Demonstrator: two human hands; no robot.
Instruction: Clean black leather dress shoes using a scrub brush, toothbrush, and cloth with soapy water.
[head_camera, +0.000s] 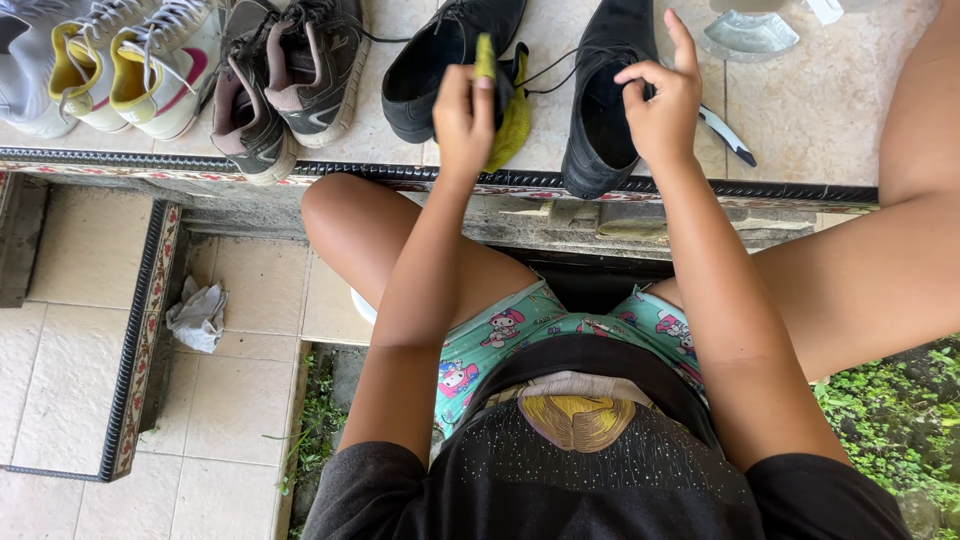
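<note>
1. You're sitting low, knees spread, and reaching forward to the tiled ledge (800, 110); I'm placing everything from that ledge.
2. Your left hand (462, 115) is closing its fingers together on a yellow-green cloth (512, 118), pinching it just above the ledge's near edge, between the two black shoes.
3. Your right hand (660, 100) is resting on the right black shoe (600, 120), thumb and fingers pinched together at the opening, apparently on its lace, index finger sticking up. I cannot tell how firm that pinch is.
4. That shoe's heel is hanging slightly over the ledge's near edge. A tug on the lace towards you is likely to tip it off onto the lower step.
5. The left black shoe (440, 60) is lying further in on the ledge, touching the cloth; a loose sweep could be nudging it sideways.
6. A dark brush-like tool (728, 135) is lying just right of your right hand; your wrist could be knocking it.
7. Left along the ledge: grey-brown sneakers (285, 75), then white-and-yellow sneakers (140, 60).
8. Below the ledge, far left, a crumpled white rag (198, 315) is lying on the floor tiles.
9. No packages, labels or signs are showing; a clear plastic piece (750, 35) is sitting at the ledge's far side.
</note>
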